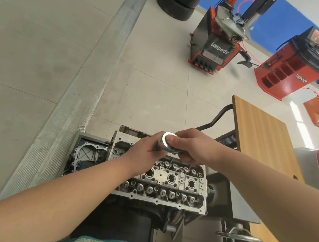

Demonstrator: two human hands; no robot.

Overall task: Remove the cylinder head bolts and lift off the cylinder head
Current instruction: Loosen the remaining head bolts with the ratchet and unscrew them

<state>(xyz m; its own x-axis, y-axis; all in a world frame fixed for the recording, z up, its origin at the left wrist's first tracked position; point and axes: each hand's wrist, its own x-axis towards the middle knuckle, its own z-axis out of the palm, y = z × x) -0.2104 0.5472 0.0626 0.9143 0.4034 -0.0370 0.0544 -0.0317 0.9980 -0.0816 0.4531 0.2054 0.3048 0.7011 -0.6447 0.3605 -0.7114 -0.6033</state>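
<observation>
Cylinder head sat lower centre of frame, on the block, not lifted; valve gear exposed, cover off; judged mid bolt removal, lift-off left to do; left hand gripped the tool shank beneath; right hand curled round the ratchet head, thumb on top.

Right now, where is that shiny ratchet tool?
The ratchet is centre frame in the head view, held between the left hand and right hand, above the cylinder head's far edge.
</observation>
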